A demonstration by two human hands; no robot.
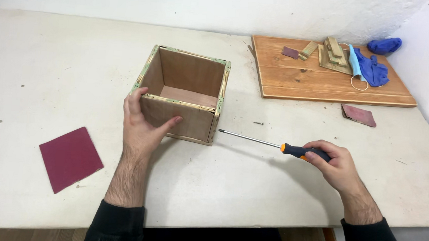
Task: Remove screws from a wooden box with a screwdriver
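An open-topped wooden box (193,75) with greenish edge strips stands near the middle of the white table (250,189). My left hand (141,125) grips its near left corner, thumb against the front wall. In my right hand (336,163) is a screwdriver (274,144) with a black and orange handle, held level. Its long thin shaft points left, and its tip lies close to the box's lower right front corner. A small dark screw (258,123) lies on the table just right of the box.
A dark red sheet of sandpaper (70,158) lies at the front left. A wooden board (325,80) at the back right carries small wood offcuts (333,54), blue gloves (372,69) and a face mask. A smaller sandpaper piece (359,115) lies before it.
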